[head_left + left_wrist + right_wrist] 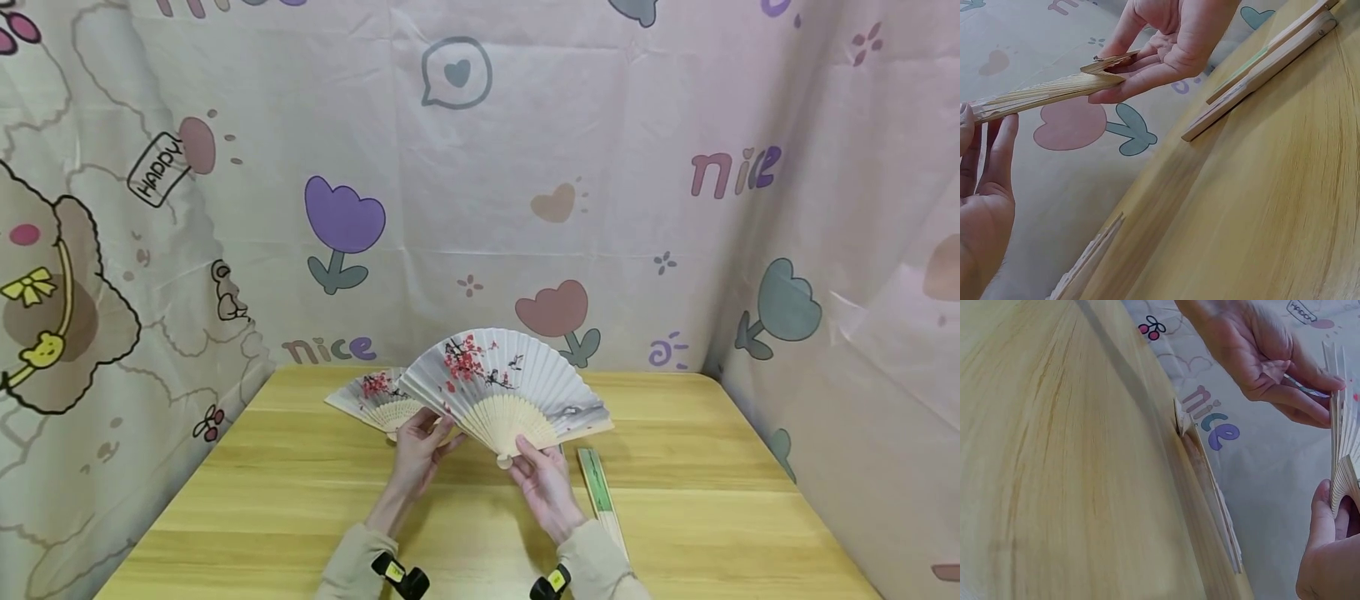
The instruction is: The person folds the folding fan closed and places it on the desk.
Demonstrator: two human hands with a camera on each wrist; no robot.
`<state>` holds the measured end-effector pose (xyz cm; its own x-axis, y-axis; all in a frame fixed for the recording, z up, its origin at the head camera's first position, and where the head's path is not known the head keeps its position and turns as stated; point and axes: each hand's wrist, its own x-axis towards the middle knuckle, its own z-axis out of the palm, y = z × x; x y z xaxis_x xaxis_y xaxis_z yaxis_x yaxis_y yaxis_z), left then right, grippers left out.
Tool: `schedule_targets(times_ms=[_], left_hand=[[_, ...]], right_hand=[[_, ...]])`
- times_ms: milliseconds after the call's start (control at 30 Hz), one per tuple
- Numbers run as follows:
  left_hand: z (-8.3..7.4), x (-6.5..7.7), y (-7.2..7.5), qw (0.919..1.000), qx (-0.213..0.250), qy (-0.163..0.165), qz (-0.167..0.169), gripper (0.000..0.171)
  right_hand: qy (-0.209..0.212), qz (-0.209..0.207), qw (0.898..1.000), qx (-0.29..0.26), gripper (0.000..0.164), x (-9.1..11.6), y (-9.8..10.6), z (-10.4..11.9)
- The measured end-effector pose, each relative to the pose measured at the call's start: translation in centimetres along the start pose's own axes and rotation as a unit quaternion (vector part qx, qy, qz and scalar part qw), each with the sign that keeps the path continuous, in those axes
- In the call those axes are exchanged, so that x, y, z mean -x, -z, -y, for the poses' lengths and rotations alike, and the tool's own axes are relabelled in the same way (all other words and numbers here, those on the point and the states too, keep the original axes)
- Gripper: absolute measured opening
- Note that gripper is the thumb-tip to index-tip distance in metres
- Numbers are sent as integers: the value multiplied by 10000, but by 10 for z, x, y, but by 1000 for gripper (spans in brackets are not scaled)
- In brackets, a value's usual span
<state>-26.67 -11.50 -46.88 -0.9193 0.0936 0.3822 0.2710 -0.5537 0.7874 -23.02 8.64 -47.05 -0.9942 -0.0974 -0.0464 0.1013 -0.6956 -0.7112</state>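
Note:
A spread folding fan (pixel 555 375), pale with red blossoms, birds and bamboo ribs, is held up above the table. Near its pivot my right hand (pixel 543 479) grips it, thumb on the front of the ribs. My left hand (pixel 420 450) pinches the fan's left edge between thumb and fingers, as the left wrist view also shows. Behind that hand, another spread blossom fan (pixel 390 414) stands on the table. To the right lies a folded fan with a green panel (pixel 596 483), beside a second folded fan (pixel 1260 81) that my right hand mostly hides in the head view.
The wooden table (pixel 705 500) carries all the fans. A printed cloth (pixel 465 167) hangs behind it and along both sides, close to the table's edges. A black wrist strap with a camera sits on each sleeve (pixel 360 558).

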Motion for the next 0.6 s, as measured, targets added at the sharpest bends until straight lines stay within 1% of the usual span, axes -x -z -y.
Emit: schedule_targets(times_ms=[67,233,367,600], left_hand=[[0,1,-1,10000,39,25,-51,40],[0,0,-3,9998,54,66,-157,34],[-1,0,-3,9998,-19,78,-201,35],[-1,0,-3,10000,48,37,-48,36]], right_hand=[[-22,-87,10000,9,10,1,-1,0],[48,-124,9998,120,7,1,-2,1],[90,-161,9996,210,5,2,-2,2],[73,-199,9994,269,6,1,-2,3]])
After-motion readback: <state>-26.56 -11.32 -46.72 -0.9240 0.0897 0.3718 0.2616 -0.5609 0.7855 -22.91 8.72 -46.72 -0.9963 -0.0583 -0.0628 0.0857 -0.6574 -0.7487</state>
